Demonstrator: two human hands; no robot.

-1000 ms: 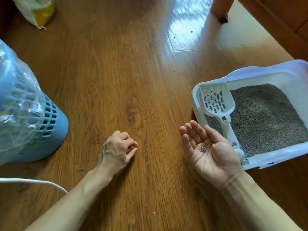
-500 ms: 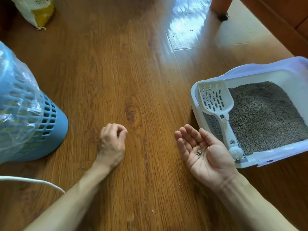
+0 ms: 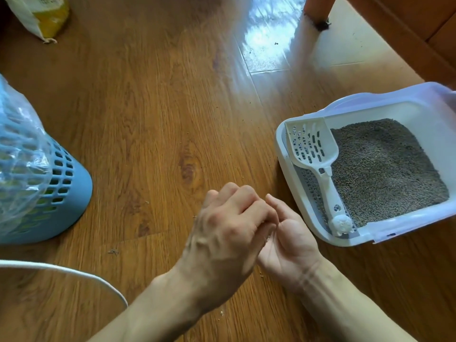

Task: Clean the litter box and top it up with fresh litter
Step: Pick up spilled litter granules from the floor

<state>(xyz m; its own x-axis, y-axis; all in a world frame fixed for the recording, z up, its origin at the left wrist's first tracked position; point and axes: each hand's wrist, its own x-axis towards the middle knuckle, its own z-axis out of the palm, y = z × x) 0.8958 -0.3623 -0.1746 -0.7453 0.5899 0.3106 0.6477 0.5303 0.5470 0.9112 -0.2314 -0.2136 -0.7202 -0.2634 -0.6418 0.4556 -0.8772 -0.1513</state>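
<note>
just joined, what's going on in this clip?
A person is crouched over a wooden floor tidying around a litter box. The left hand, fingers curled, sits over the palm of the upturned right hand; what passes between them is hidden. The white scoop lies untouched inside the box, on the grey litter. A blue bin with a clear liner stands at left, a bag lies at top left, and a few stray crumbs dot the floor.
</note>
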